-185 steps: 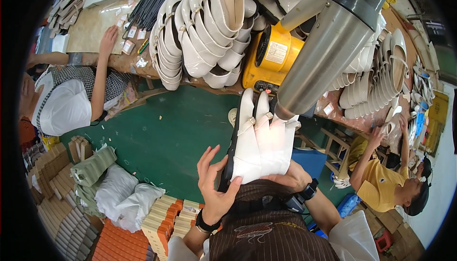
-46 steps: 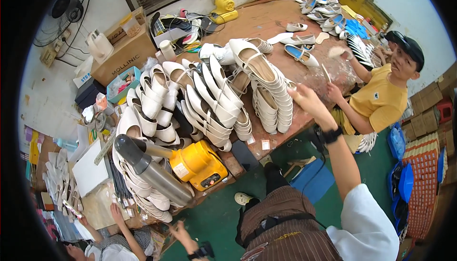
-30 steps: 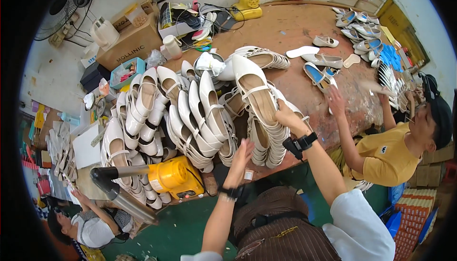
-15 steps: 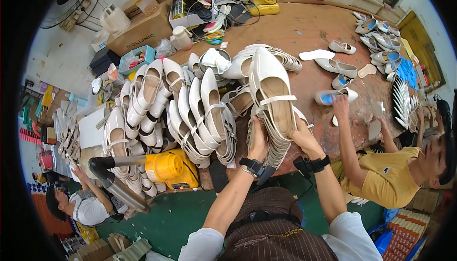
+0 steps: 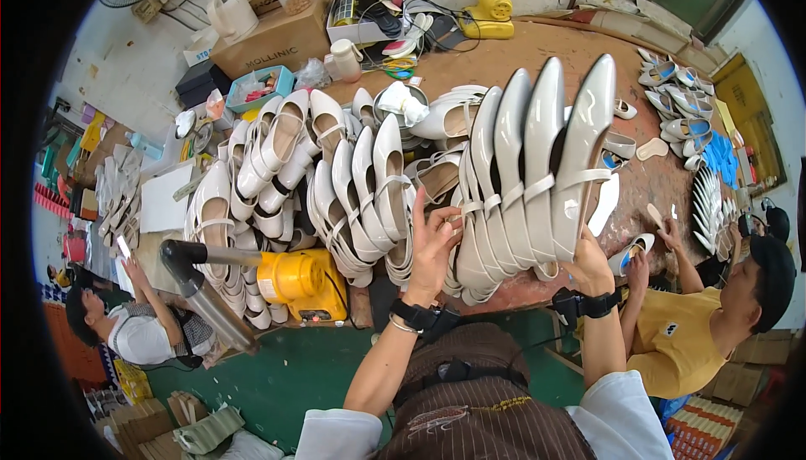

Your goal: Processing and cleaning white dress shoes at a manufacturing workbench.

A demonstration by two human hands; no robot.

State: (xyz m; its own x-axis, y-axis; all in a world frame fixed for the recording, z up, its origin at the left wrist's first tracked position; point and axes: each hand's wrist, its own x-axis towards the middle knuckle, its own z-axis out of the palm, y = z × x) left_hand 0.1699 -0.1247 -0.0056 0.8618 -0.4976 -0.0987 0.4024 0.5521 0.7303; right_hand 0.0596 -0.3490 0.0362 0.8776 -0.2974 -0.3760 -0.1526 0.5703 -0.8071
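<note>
A fanned stack of glossy off-white strapped flat shoes stands upright in front of me, pointed toes up, over the table's near edge. My right hand grips the stack low on its right side, at the heel end of the outermost shoe. At the stack's left side is my left hand, fingers apart and fingertips touching the shoes' straps or edges. More nested off-white shoes stand just left of my left hand. Behind the stack, further shoes lie partly hidden.
A yellow blower with a metal pipe sits at the near left edge. Cardboard box, blue bin and another yellow blower stand at the back. At right a co-worker in yellow handles a shoe; another person is at left.
The shoe stack has turned and fanned out, its toes swinging right and showing the shoes' sides. My left hand's fingers have spread from their grip. The co-worker's shoe has come nearer them.
</note>
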